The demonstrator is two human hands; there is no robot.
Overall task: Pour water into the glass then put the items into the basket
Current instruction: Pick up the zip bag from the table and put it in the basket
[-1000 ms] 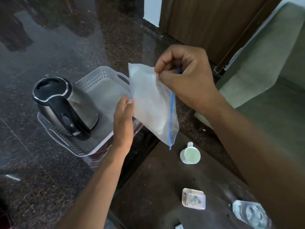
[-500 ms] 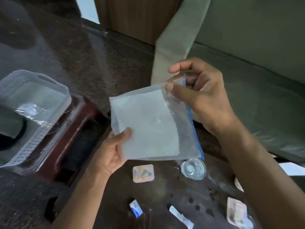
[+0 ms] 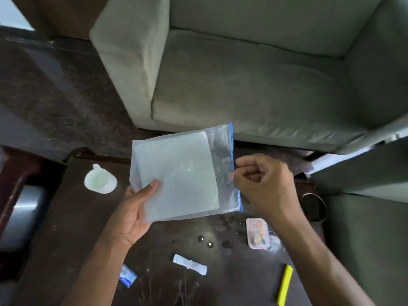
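Note:
A clear zip bag (image 3: 183, 173) with a blue seal strip and a white sheet inside is held flat above the dark table (image 3: 72, 217). My left hand (image 3: 134, 208) grips its lower left corner, thumb on top. My right hand (image 3: 262, 184) pinches the blue-sealed right edge between thumb and fingers. A white cup (image 3: 100, 178) stands on the table to the left of the bag. The basket and the kettle are out of view, and I cannot make out the glass.
On the table lie a pinkish sachet (image 3: 257, 233), a white wrapper (image 3: 190, 264), a blue-and-white packet (image 3: 127, 276), a yellow stick (image 3: 284, 284) and several dark drops. A grey-green sofa (image 3: 254, 85) stands just behind the table. A dark round object (image 3: 313, 207) sits at the right edge.
The view swung right, away from the basket and kettle, onto the table and sofa. The bag came down flatter, and my right hand slid from its top corner to the middle of the sealed edge.

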